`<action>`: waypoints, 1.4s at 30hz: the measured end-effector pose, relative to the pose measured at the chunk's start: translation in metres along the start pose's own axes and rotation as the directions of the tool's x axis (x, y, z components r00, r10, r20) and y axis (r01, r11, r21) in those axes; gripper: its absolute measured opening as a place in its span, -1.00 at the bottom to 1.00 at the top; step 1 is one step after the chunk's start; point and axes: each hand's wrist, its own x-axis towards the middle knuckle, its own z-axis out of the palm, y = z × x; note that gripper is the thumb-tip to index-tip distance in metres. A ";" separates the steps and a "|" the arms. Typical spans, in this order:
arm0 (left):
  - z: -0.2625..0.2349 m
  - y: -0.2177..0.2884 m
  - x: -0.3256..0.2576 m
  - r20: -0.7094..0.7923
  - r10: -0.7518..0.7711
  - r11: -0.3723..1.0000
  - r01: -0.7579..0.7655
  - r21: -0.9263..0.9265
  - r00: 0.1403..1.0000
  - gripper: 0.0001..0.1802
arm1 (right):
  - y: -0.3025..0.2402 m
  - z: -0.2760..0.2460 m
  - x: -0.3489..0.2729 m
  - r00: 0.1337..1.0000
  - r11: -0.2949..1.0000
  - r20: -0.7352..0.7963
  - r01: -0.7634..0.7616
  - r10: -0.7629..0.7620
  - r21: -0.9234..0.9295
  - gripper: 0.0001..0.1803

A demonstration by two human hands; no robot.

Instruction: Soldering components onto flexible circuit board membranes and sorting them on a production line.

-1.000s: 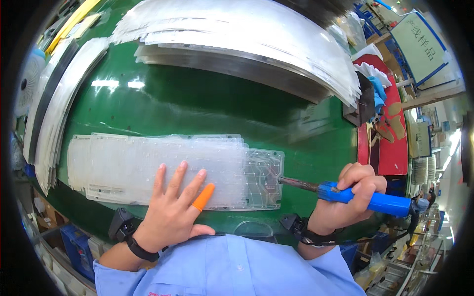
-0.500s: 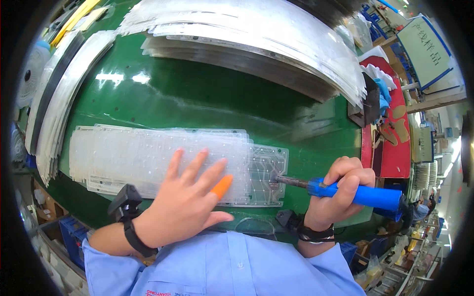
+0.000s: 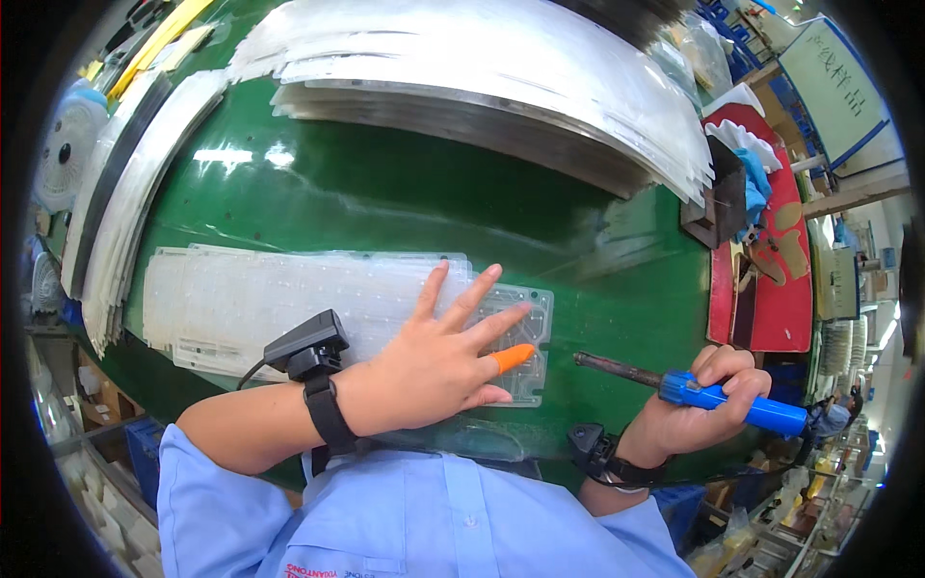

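Translucent plastic circuit sheets lie overlapped in a long row on the green table. My left hand rests over the right end of the row, fingers spread, with an orange finger cot on one finger. Beneath its fingertips the rightmost sheet shows printed tracks. My right hand is closed around the blue handle of a soldering iron. The iron's dark tip points left, just right of the sheets and apart from them. Each wrist wears a black strap with a small device.
A tall stack of clear sheets spans the far side of the green table. More sheets stand at the left. On the right are a dark metal block, a red mat and a blue cloth.
My left hand has slid right, onto the end sheet. My right hand has drawn the soldering iron to the right, its tip leaving the sheet.
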 end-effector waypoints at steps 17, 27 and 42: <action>-0.104 -0.033 -0.047 -0.021 -0.272 0.954 0.272 0.127 0.962 -0.42 | 0.003 -0.003 0.002 0.999 1.000 -0.040 -0.008 0.009 0.014 -0.66; -0.122 -0.113 0.067 -0.442 0.029 0.813 0.236 0.533 0.897 -0.63 | -0.008 -0.006 -0.001 0.997 0.999 -0.053 0.052 -0.052 -0.004 -0.68; -0.100 -0.039 -0.044 -0.408 0.296 0.883 -0.084 0.462 0.864 -0.89 | 0.005 -0.030 0.014 0.985 0.978 -0.071 0.144 -0.156 -0.151 -0.69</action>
